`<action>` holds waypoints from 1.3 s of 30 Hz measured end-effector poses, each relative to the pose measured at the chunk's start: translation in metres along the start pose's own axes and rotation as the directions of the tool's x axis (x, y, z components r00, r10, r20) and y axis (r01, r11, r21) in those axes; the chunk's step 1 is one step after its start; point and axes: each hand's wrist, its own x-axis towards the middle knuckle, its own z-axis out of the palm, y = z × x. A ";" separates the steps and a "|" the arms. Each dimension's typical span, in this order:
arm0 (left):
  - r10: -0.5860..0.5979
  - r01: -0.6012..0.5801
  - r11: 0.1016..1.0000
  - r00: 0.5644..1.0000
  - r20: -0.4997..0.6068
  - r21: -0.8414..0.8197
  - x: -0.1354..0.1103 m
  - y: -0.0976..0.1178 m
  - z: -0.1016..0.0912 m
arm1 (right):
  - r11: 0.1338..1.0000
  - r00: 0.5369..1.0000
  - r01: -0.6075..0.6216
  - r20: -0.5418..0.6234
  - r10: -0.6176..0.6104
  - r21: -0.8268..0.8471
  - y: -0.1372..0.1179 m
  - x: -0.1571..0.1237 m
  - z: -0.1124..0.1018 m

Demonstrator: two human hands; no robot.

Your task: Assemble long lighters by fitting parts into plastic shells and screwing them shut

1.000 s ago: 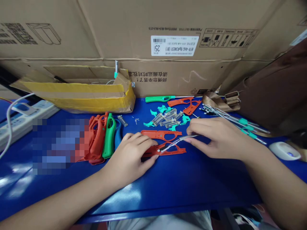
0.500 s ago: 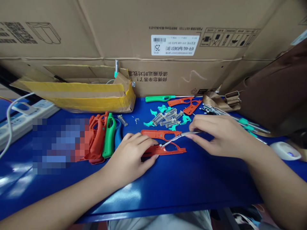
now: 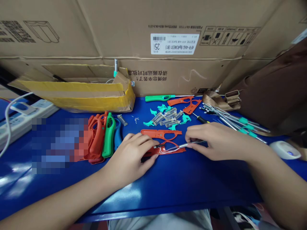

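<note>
An orange plastic half-shell (image 3: 169, 149) lies flat on the blue table (image 3: 182, 182). My left hand (image 3: 130, 156) presses on its left end with fingers curled over it. My right hand (image 3: 213, 140) pinches a thin metal tube (image 3: 192, 144) with white wires (image 3: 170, 148) that lie in the shell. A second orange half-shell (image 3: 160, 133) rests just behind the first.
A stack of orange, green and blue shells (image 3: 103, 135) lies to the left. Teal triggers and small clear parts (image 3: 168, 117) sit behind, more metal tubes (image 3: 235, 121) at the right. A yellow-taped cardboard tray (image 3: 79, 95), a power strip (image 3: 21, 115) and large cartons (image 3: 153, 41) line the back.
My right hand has dropped lower and nearer, bringing the tube down level with the front shell so the wires lie inside it. My left hand has stayed put.
</note>
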 end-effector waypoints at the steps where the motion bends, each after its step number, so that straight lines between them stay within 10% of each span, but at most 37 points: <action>1: 0.009 -0.009 1.000 1.000 -0.002 -0.003 0.000 0.000 0.000 | 1.000 0.999 -0.003 0.033 0.002 0.026 0.000 0.000 0.000; 39: -0.035 -0.015 0.957 0.985 -0.168 -0.289 0.005 0.002 0.010 | 0.986 0.998 0.046 0.024 -0.050 0.157 -0.027 0.013 0.029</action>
